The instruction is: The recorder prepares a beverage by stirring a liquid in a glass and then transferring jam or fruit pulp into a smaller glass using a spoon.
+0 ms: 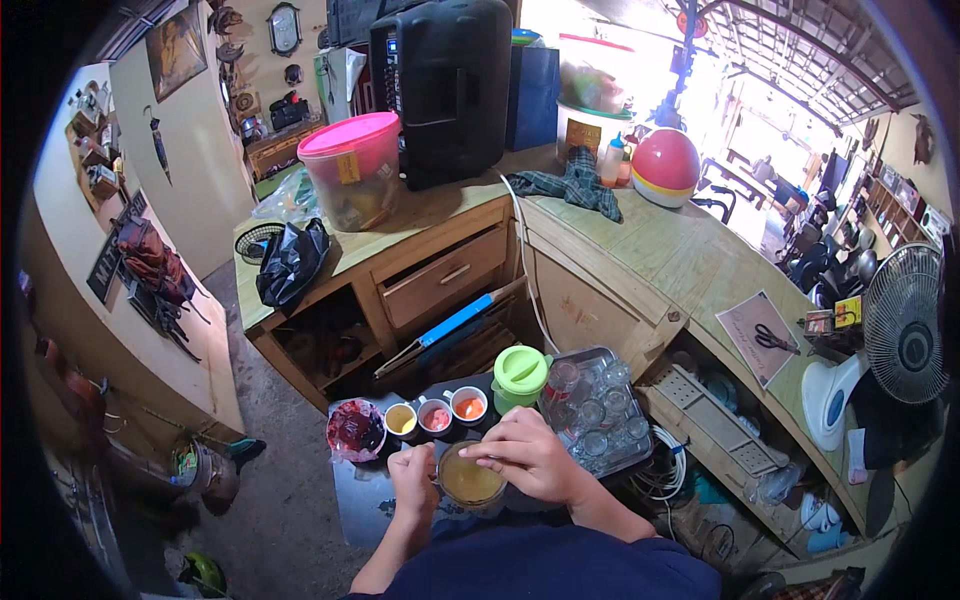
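Observation:
A clear cup point(471, 480) holding yellowish liquid stands before me on a low grey table point(360, 499). My left hand point(414, 478) is closed at its left side, around what looks like the handle. My right hand point(529, 456) hangs over the rim and pinches a thin utensil, mostly hidden by the fingers. Just beyond are three white cups with yellow point(401, 420), pink point(435, 416) and orange point(469, 406) contents. A bag of dark red stuff point(355, 430) lies to their left. A lidded green pitcher point(520, 376) stands behind my right hand.
A metal tray point(637, 452) of several upturned glasses sits right of the pitcher. Wooden counters point(457, 274) wrap around the front and right, bearing a black speaker point(450, 90), a pink-lidded tub point(351, 172), scissors point(772, 337) and a fan point(904, 322). A white cable point(521, 240) hangs down the corner.

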Tool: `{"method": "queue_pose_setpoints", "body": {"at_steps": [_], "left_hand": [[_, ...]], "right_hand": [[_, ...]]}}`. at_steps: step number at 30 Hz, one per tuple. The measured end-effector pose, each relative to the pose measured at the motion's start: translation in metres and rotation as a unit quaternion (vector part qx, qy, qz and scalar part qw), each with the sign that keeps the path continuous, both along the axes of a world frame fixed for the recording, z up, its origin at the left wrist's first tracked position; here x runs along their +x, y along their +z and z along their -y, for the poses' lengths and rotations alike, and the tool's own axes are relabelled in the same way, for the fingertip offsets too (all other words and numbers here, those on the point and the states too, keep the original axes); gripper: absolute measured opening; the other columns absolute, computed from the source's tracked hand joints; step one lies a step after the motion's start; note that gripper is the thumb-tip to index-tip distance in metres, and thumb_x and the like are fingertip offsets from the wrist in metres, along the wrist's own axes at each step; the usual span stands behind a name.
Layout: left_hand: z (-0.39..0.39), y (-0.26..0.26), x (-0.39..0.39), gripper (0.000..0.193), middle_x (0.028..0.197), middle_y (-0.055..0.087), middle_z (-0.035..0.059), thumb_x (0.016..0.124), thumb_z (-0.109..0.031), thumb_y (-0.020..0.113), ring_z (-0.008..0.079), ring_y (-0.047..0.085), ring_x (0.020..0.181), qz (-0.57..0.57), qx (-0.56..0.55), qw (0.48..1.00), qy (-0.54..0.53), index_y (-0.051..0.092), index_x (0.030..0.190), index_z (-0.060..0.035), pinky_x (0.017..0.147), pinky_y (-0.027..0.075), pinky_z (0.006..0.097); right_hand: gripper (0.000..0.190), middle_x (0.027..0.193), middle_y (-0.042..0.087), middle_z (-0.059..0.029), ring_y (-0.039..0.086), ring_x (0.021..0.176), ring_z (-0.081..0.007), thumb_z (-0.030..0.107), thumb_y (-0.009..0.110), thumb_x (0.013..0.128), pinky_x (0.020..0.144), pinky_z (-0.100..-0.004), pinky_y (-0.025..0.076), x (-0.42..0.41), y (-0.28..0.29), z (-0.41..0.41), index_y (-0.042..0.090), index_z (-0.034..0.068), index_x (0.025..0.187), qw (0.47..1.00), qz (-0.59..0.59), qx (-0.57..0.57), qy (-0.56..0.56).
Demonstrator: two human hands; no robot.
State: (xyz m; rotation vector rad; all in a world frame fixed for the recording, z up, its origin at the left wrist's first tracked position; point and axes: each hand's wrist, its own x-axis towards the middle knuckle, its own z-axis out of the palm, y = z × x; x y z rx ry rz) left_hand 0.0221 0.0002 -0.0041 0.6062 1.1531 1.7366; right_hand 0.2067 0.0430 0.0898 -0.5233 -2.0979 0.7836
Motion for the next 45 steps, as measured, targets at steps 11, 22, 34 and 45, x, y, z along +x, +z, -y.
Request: {"method": "queue_pose_setpoints", "body": {"at_steps": [11,22,34,45], "left_hand": [[-0.001,0.002,0.000,0.038,0.047,0.040,-0.0052,0.081,-0.007,0.058,0.0032,0.027,0.041,0.012,0.010,1.000,-0.004,0.044,0.045,-0.0083,0.041,0.018,0.0247],[-0.001,-0.003,-0.001,0.040,0.047,0.038,-0.0060,0.081,-0.006,0.058,0.0031,0.026,0.043,0.000,0.006,1.000,0.000,0.042,0.044,-0.0086,0.042,0.017,0.0249],[0.000,0.002,0.002,0.035,0.048,0.041,-0.0052,0.080,-0.007,0.059,0.0033,0.030,0.043,0.008,0.008,1.000,0.001,0.048,0.047,-0.0077,0.042,0.020,0.0236],[0.000,0.000,0.002,0.035,0.048,0.040,-0.0060,0.080,-0.007,0.059,0.0028,0.028,0.043,0.013,0.000,1.000,-0.007,0.047,0.047,-0.0080,0.042,0.018,0.0239]], "right_hand": [[0.022,0.080,0.059,-0.0008,0.049,0.079,-0.0197,0.011,0.066,0.079,0.078,-0.0322,0.038,-0.002,0.001,0.001,0.071,0.011,0.100,0.999,0.017,0.030,-0.023],[0.020,0.079,0.057,-0.0026,0.050,0.080,-0.0208,0.016,0.063,0.083,0.079,-0.0329,0.038,-0.001,-0.001,0.000,0.068,0.010,0.102,1.000,-0.006,0.006,-0.003],[0.020,0.081,0.059,-0.0029,0.050,0.081,-0.0203,0.012,0.064,0.081,0.077,-0.0323,0.039,0.000,0.001,0.000,0.070,0.009,0.100,1.000,-0.021,-0.004,-0.003],[0.020,0.079,0.058,-0.0027,0.050,0.082,-0.0208,0.017,0.063,0.082,0.078,-0.0324,0.038,0.000,0.001,0.001,0.069,0.011,0.101,0.999,-0.027,-0.020,0.010]]}}
